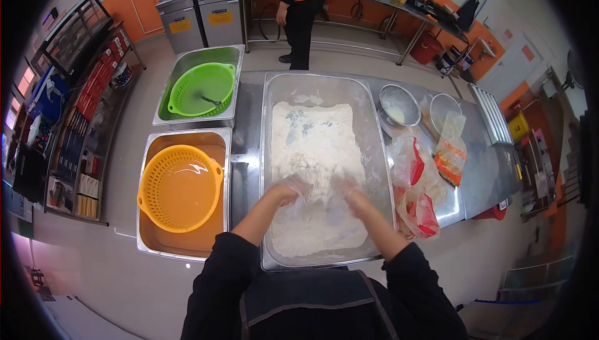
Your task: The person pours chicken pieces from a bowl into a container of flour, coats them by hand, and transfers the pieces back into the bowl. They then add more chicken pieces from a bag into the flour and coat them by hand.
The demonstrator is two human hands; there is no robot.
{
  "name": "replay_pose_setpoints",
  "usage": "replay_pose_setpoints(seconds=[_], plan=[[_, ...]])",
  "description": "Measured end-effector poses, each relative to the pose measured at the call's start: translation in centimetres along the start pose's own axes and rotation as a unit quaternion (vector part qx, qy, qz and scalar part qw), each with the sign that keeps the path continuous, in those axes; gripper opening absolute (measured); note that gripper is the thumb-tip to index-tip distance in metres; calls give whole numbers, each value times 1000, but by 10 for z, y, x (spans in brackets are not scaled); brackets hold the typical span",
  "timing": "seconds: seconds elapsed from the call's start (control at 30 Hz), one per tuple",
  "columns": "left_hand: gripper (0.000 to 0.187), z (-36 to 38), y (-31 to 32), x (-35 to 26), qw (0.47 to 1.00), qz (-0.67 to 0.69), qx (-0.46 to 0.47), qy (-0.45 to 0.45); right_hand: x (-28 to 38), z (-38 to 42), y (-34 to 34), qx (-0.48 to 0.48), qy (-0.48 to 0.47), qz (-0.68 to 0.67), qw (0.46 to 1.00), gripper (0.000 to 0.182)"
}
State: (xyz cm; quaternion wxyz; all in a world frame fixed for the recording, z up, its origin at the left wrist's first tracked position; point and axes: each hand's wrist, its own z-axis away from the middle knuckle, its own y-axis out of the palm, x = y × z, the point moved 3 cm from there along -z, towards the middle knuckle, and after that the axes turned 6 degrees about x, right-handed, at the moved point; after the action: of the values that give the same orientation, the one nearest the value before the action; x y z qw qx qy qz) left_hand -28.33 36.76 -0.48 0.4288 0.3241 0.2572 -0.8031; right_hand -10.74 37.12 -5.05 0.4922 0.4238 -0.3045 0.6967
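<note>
A large metal tray [376, 153] lies in front of me, with a wide bed of white, flour-like powder [324, 129] in it. My left hand [294, 189], in a clear plastic glove, reaches into the powder near the middle of the tray. Close by on the other side, my right hand [348, 191], also gloved, touches the same powder. Motion blurs the fingers of both hands, and powder partly covers them. Between the hands the powder looks heaped and lumpy; whether anything lies within it, I cannot make out.
Left of the tray, an orange basket [145, 181] and a green basket [177, 90] sit in metal pans holding liquid. To the right are a metal bowl [400, 104], a strainer [445, 110] and plastic bags [450, 153]. A person [301, 9] stands beyond the table.
</note>
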Motion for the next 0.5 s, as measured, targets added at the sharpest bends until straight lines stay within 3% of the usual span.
replay_pose_setpoints(seconds=[0.07, 0.13, 0.2, 0.23, 0.3, 0.33, 0.4, 0.5], plan=[[21, 4, -11, -2, 998, 55, -25, 22, 6, -25, -20, -4, -57, 173, 983, 67], [24, -21, -24, 12, 993, 89, -41, 73, 46, -37, 9, 10, 44, 405, 913, 70], [28, -38, -31, 19, 967, -158, -81, 182, -1, -82, 34, 1, -101, 582, 807, 63], [30, -46, -32, 22, 927, -277, -103, 232, 4, -77, 51, -8, -74, 626, 776, 63], [34, -70, -23, 28, 876, -435, -186, 92, 25, -57, 83, -28, -22, 708, 705, 63], [36, -77, -24, 22, 834, -502, -229, 20, 4, -73, 83, -74, -86, 682, 723, 63], [36, -46, -26, -2, 818, -514, -255, 43, -61, -116, 80, -155, -202, 613, 747, 63], [36, -55, -32, 8, 832, -451, -309, 92, 21, -48, 83, -56, -104, 647, 753, 58]])
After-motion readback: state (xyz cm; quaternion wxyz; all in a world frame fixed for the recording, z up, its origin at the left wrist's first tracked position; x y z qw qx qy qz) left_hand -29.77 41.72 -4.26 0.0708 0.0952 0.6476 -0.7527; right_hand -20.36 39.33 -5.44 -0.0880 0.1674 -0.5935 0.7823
